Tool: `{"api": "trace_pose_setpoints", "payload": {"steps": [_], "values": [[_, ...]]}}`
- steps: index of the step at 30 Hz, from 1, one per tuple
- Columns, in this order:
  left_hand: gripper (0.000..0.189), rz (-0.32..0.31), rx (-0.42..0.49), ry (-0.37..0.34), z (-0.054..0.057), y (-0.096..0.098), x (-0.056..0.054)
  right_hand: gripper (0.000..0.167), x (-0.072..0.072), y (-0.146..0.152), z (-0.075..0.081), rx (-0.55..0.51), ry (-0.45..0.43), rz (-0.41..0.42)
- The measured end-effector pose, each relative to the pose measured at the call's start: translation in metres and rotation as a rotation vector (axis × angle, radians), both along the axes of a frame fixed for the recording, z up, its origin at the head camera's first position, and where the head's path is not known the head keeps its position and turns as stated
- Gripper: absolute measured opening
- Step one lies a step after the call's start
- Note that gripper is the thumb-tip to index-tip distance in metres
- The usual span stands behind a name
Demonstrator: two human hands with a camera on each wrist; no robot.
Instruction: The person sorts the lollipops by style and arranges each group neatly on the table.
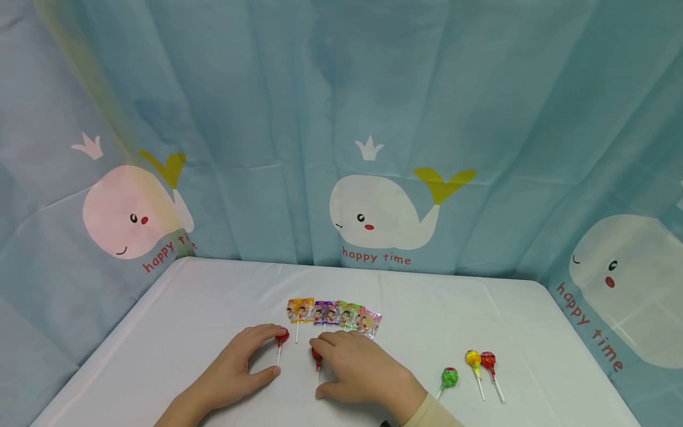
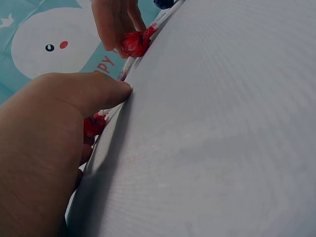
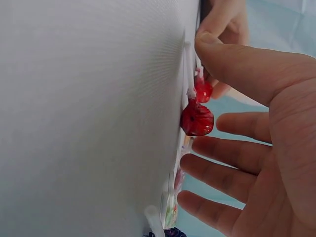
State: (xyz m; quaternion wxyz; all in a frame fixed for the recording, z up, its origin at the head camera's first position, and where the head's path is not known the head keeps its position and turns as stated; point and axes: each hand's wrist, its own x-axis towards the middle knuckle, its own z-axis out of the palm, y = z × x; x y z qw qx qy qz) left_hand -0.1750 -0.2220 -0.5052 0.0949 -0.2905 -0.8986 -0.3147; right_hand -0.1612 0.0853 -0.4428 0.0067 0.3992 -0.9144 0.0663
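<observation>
My left hand [image 1: 238, 369] lies on the table with its index fingertip on the round head of a red lollipop [image 1: 282, 337]; the thumb stays apart from the fingers near the stick's lower end. Just to the right, my right hand [image 1: 360, 366] reaches over a second, darker red lollipop [image 1: 317, 357]. Seen from the right wrist, that lollipop [image 3: 197, 120] sits beside the loosely spread fingers [image 3: 229, 153], which are not closed round it. Both sticks point toward me. A dark blue lollipop [image 3: 173, 233] shows near the right hand, hidden in the head view.
Behind the hands, flat wrapped lollipops lie in a row: orange [image 1: 301, 310], purple [image 1: 326, 312], green [image 1: 350, 314] and pink [image 1: 369, 322]. At the right are green [image 1: 450, 377], yellow [image 1: 473, 359] and red [image 1: 488, 360] ball lollipops. A whale-print curtain [image 1: 267, 225] borders the white table [image 1: 224, 290].
</observation>
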Motion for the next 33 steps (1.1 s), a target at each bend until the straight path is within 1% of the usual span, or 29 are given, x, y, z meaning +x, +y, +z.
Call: {"api": "trace_pose_setpoints", "payload": {"steps": [8, 16, 21, 24, 26, 28, 33], "values": [[0.068, 0.003, -0.008, -0.014, -0.001, 0.001, 0.002, 0.071, -0.001, 0.001, -0.001, 0.007, -0.018, -0.015], [0.066, -0.035, 0.010, -0.011, 0.001, 0.004, 0.004, 0.071, 0.001, 0.002, 0.000, 0.015, -0.013, -0.027], [0.065, -0.046, -0.006, 0.013, 0.001, 0.006, 0.005, 0.073, 0.002, 0.004, 0.002, 0.018, -0.041, -0.049], [0.064, -0.062, -0.012, 0.047, 0.002, 0.006, 0.006, 0.075, 0.002, 0.007, 0.005, 0.014, -0.055, -0.065], [0.064, -0.073, -0.015, 0.071, 0.003, 0.007, 0.007, 0.074, 0.003, 0.010, 0.006, 0.010, -0.048, -0.070], [0.063, -0.077, -0.022, 0.085, 0.005, 0.007, 0.008, 0.074, 0.004, 0.013, 0.008, 0.003, -0.018, -0.065], [0.064, -0.073, -0.051, 0.098, 0.008, 0.009, 0.012, 0.073, 0.007, 0.023, 0.009, -0.008, 0.018, -0.069]]}}
